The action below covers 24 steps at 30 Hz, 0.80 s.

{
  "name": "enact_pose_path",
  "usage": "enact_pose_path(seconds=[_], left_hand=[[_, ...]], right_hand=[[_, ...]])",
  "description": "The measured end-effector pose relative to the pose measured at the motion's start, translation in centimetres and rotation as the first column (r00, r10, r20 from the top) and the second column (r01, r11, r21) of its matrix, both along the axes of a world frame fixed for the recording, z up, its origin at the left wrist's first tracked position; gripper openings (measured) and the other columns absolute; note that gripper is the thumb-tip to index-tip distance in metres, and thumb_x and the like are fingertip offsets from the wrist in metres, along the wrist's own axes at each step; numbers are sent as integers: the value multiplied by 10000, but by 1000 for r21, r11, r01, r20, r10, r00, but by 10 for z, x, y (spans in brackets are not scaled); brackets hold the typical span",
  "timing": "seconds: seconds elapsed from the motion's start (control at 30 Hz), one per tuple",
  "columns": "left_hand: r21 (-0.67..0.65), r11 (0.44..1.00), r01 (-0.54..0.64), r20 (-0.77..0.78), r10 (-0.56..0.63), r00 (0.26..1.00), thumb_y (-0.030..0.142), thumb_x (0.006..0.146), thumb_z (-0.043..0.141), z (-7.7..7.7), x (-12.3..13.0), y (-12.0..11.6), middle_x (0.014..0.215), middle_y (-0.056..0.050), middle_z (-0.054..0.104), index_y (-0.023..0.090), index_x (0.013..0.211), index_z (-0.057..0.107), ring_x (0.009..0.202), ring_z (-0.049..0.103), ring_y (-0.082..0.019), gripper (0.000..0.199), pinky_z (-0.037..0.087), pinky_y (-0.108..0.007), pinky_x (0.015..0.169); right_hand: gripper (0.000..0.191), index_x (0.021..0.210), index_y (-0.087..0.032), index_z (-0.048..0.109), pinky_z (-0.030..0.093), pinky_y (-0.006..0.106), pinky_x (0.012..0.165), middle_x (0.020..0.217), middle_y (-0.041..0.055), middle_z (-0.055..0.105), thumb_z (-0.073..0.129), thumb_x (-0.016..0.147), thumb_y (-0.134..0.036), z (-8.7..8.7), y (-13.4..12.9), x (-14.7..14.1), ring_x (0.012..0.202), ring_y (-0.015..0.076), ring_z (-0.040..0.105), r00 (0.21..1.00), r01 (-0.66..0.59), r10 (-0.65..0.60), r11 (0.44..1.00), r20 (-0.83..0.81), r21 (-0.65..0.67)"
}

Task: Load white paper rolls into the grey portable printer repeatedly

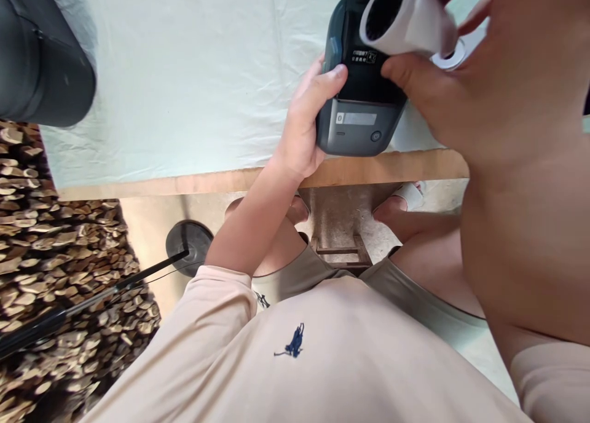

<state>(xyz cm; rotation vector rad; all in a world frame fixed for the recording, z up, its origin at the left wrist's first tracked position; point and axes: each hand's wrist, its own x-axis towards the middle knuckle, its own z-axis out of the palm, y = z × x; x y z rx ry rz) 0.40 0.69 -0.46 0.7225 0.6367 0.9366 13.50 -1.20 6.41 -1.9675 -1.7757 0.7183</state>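
Note:
A dark grey label printer stands at the table's front edge with its lid raised at the far side. My left hand is closed around its left side, thumb on top and near the inner compartment. Over the opening, a white roll of label paper is tilted, its dark hollow core facing left. My right hand grips this roll, with the thumb at its near side and the fingers partly hidden behind it. The roll covers part of the printer's inside. Beyond my right thumb, a white ring-shaped object is partly visible.
A pale cloth covers the wooden table. A black bag or case sits at the far left. Below, stacked firewood, a black stand with a round base and a small wooden stool are on the floor.

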Motion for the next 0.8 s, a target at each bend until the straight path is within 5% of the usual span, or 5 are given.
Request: enact_pose_path(seconds=[0.07, 0.13, 0.43, 0.67, 0.8], left_hand=[[-62, 998, 15, -40, -17, 999, 347, 678, 441, 0, -2, -1, 801, 10, 575, 257, 877, 488, 786, 549, -138, 223, 392, -184, 496], [-139, 990, 5, -74, -15, 997, 344, 656, 487, 0, -3, -3, 782, 18, 579, 266, 904, 489, 827, 539, -142, 260, 406, -184, 555], [-100, 995, 13, 90, -4, 996, 308, 686, 446, 3, -2, -1, 723, 17, 537, 222, 825, 495, 783, 544, -119, 170, 388, -174, 554], [-8, 1000, 28, 96, -27, 995, 269, 718, 416, 1, -9, 4, 694, 11, 507, 173, 777, 481, 705, 539, -89, 130, 396, -182, 617], [-40, 998, 37, 8, -37, 999, 179, 675, 475, -2, -10, 2, 765, 8, 531, 191, 859, 477, 749, 552, -121, 184, 412, -237, 701]], right_hand=[[416, 1008, -236, 383, 344, 212, 867, 1031, -94, 396, 433, 627, -395, -8, 2, 6, 982, 34, 386, 954, -220, 168, 955, 249, 198], [386, 981, -236, 387, 316, 221, 778, 1002, -95, 409, 384, 642, -421, -17, 5, 11, 975, 58, 380, 925, -242, 154, 944, 348, 226], [332, 894, -326, 485, 329, 301, 898, 878, -102, 451, 275, 690, -483, -28, 4, 7, 998, 66, 369, 919, -205, 88, 939, 383, 277], [222, 818, -329, 522, 331, 275, 900, 914, -163, 462, 393, 661, -420, -37, -5, 1, 989, 26, 372, 886, -438, 320, 813, 335, 384], [308, 921, -211, 503, 344, 177, 804, 940, -74, 460, 394, 670, -353, -33, -4, 7, 945, 12, 404, 981, -191, 176, 848, 78, 494]])
